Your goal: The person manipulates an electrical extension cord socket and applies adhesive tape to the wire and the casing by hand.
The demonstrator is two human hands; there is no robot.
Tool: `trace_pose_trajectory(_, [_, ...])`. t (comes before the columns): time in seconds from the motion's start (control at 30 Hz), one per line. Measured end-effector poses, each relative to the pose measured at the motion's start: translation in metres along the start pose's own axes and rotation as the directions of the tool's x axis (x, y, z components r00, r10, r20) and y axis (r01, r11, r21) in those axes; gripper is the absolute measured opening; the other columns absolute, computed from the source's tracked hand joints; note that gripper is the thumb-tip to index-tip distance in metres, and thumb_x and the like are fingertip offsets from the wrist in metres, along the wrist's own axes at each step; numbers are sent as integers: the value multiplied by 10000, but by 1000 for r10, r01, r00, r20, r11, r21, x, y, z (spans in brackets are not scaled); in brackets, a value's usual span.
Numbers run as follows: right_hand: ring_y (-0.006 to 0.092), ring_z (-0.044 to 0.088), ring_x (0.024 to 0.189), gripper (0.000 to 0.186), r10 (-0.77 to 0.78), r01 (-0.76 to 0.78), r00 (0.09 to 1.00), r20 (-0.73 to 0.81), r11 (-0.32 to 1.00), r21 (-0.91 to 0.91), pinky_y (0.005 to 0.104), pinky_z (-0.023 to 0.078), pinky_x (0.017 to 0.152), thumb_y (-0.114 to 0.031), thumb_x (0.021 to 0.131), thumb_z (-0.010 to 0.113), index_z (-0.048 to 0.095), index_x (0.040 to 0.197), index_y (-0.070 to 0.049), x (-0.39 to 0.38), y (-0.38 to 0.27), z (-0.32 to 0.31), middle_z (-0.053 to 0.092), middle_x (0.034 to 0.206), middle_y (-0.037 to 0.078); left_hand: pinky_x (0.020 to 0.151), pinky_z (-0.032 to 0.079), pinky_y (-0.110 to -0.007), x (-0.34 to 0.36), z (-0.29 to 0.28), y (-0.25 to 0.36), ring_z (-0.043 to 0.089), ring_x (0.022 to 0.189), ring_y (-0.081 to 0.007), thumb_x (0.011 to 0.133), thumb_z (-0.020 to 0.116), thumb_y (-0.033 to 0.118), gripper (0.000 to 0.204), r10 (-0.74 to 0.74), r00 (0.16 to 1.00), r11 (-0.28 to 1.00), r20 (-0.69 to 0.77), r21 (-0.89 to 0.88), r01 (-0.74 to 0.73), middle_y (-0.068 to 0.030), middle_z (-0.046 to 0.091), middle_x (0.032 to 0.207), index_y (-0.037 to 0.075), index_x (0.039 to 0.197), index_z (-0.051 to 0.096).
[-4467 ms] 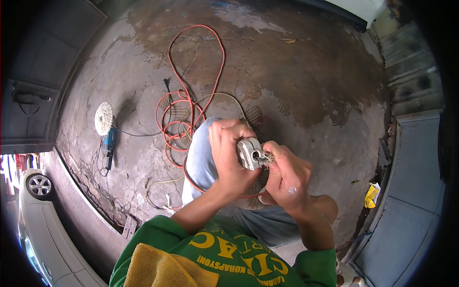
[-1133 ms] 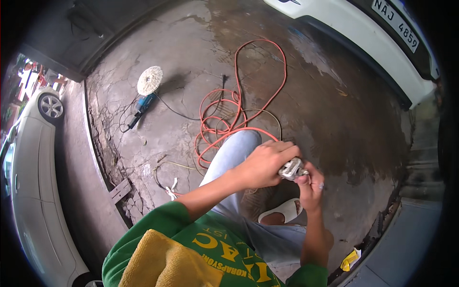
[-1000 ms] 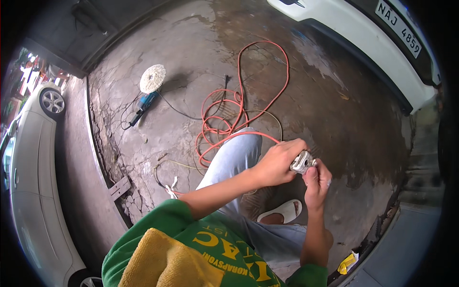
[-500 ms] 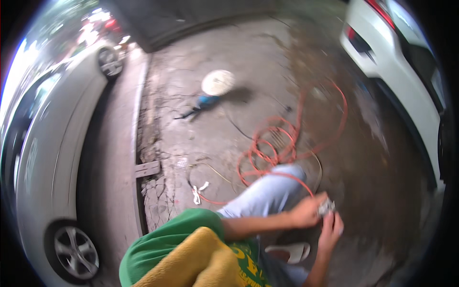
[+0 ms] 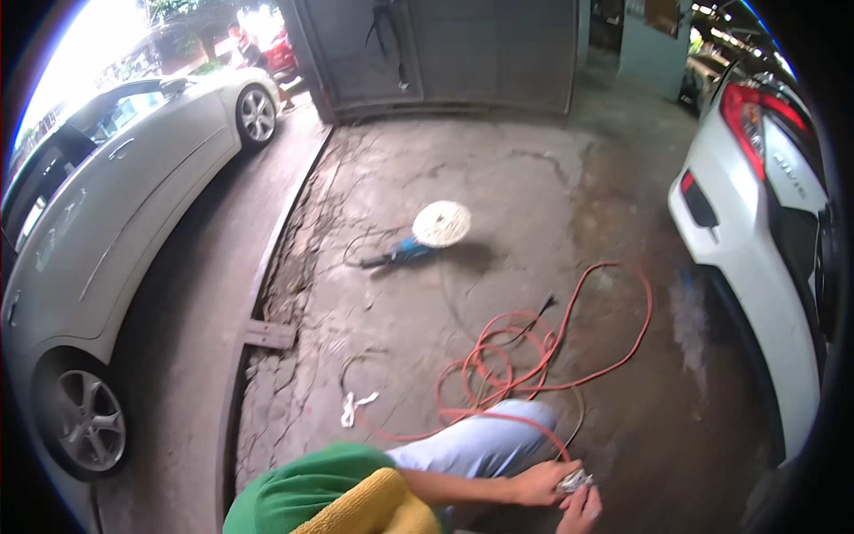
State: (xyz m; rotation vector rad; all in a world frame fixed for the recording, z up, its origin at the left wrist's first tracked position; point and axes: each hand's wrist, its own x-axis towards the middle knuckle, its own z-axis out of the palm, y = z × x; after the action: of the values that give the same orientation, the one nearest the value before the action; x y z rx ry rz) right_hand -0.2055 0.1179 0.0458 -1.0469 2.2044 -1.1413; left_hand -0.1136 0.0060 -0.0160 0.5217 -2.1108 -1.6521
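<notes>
At the lower right, my left hand (image 5: 536, 483) grips a small crumpled, silvery-white wrapped bundle (image 5: 575, 481). An orange cord (image 5: 553, 437) runs up to it across my bent knee. The fingers of my right hand (image 5: 581, 511) pinch the same bundle from below, and the exact kind of the wrapped piece is too small to make out. Beyond my knee, more of the cord lies in loose loops on the concrete. A black plug (image 5: 549, 303) rests by these loops. Further off, a blue polisher (image 5: 407, 250) lies with its round white pad (image 5: 442, 224) facing up.
A pale car (image 5: 133, 205) stands along the left, past a metal channel edge (image 5: 289, 214) and cracked concrete. Close on the right is a white car's rear (image 5: 725, 214). A dark metal gate (image 5: 480, 62) closes the back. A white strip (image 5: 349, 409) is tied to a thin cord.
The view has tilted up, bringing the gate and car rear further in. My hands now appear lower in the picture, both still on the wrapped bundle.
</notes>
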Motion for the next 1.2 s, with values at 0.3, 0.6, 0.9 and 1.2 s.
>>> trace_pose_trajectory(0.3, [184, 532, 545, 293, 38, -39, 999, 13, 998, 54, 354, 440, 539, -243, 1013, 498, 613, 990, 25, 2, 11, 7, 587, 649, 59, 710, 480, -523, 10, -10, -3, 631, 838, -429, 773, 640, 179, 314, -109, 994, 984, 2, 139, 108, -212, 649, 846, 79, 1046, 521])
trace_pose_trajectory(0.6, [355, 633, 973, 231, -308, 286, 944, -116, 942, -174, 423, 500, 873, -138, 923, 640, 637, 1094, 18, 21, -32, -4, 658, 1048, 190, 717, 482, -476, 12, -85, -22, 626, 862, -438, 757, 668, 117, 278, -67, 867, 993, -493, 49, 105, -219, 627, 838, 45, 988, 532])
trace_pose_trajectory(0.9, [219, 628, 771, 153, -456, 455, 888, -66, 890, -26, 327, 485, 663, -54, 880, 604, 622, 1020, 6, 67, 24, 18, 632, 958, 117, 675, 480, -299, 16, -134, -3, 606, 779, -114, 815, 732, 67, 195, -4, 592, 999, -806, 26, 41, -49, 639, 845, 34, 921, 572])
trace_pose_trajectory(1.2, [281, 692, 865, 193, -464, 463, 827, 317, 882, 83, 383, 530, 758, -25, 836, 645, 658, 1029, -12, 117, 66, -2, 697, 948, 147, 559, 386, -260, -5, -191, 26, 447, 645, -55, 885, 671, 156, 126, -16, 260, 999, -966, -25, -32, 32, 510, 713, 68, 893, 580])
